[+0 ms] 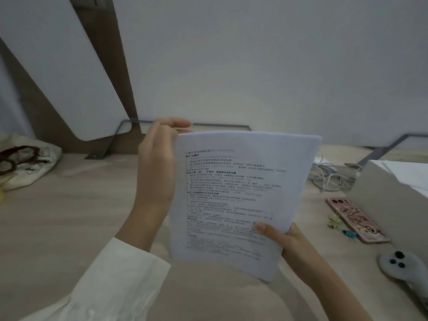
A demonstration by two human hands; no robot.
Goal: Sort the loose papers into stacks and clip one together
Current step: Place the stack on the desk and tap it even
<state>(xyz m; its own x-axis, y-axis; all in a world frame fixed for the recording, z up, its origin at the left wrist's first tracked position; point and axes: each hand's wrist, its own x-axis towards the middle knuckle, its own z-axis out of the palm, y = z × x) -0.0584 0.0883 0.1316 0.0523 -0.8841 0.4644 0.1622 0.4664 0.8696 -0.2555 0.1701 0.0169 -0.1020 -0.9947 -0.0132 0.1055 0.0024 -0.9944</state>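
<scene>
I hold a thin stack of white printed papers [234, 200] upright above the light wooden desk [69, 216], text facing me. My left hand [157, 163] grips the stack's upper left edge, fingers curled over the top corner. At the lower right edge, my right hand [282, 237] pinches the stack, thumb pressed on the front page. Small binder clips [335, 222], yellow-green and teal, lie on the desk to the right of the papers, beside a phone.
A pink-cased phone [357, 220] lies face down at the right. Behind it stand a grey box [391, 195] and tangled white cables [328, 177]. A white controller [403, 265] sits at the right edge. A cloth bag [25, 165] lies far left.
</scene>
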